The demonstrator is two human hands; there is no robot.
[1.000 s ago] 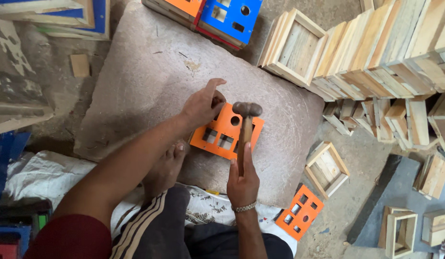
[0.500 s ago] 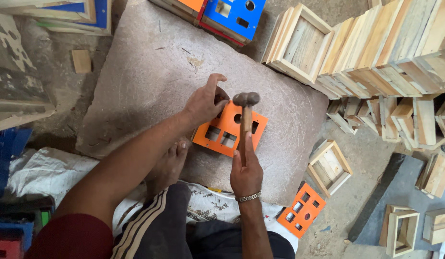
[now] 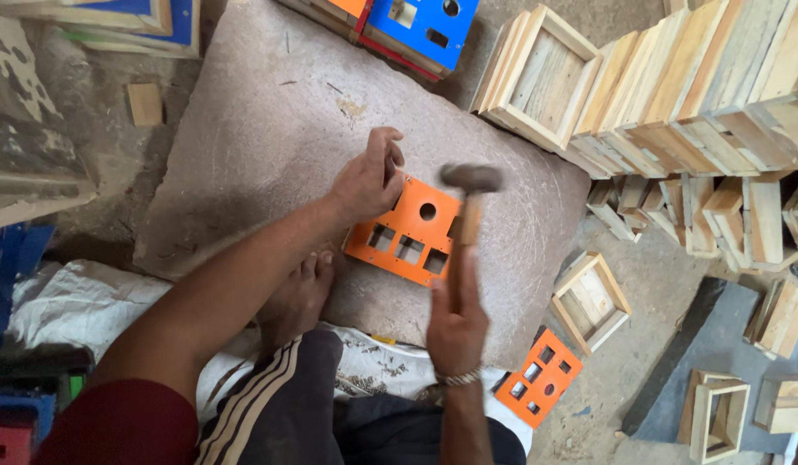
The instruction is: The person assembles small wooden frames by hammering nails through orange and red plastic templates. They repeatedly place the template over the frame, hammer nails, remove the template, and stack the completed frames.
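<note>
- The right hand (image 3: 455,314) is closed around the wooden handle of a hammer (image 3: 470,196); the metal head is raised and blurred, just above the right edge of the orange panel (image 3: 405,231).
- The left hand (image 3: 369,179) rests on the upper left corner of that orange panel, fingers curled and pinched together at the panel's top edge; whether they grip something small there cannot be told.
- The orange panel lies flat on a large grey stone slab (image 3: 244,146), which serves as the worktop. It has a round hole and three square cut-outs, and sits between the two hands, touching the left and just ahead of the right.
- A bare foot (image 3: 300,293) rests on the slab's near edge, just left of the panel.
- A second orange panel (image 3: 538,377) lies on the floor beyond the slab's lower right corner, well apart from the hands.
- A small wooden frame (image 3: 590,301) lies right of the slab; many more unpainted wooden frames (image 3: 674,95) are stacked along the upper right.
- A blue panel (image 3: 420,26) sits at the slab's top edge.
</note>
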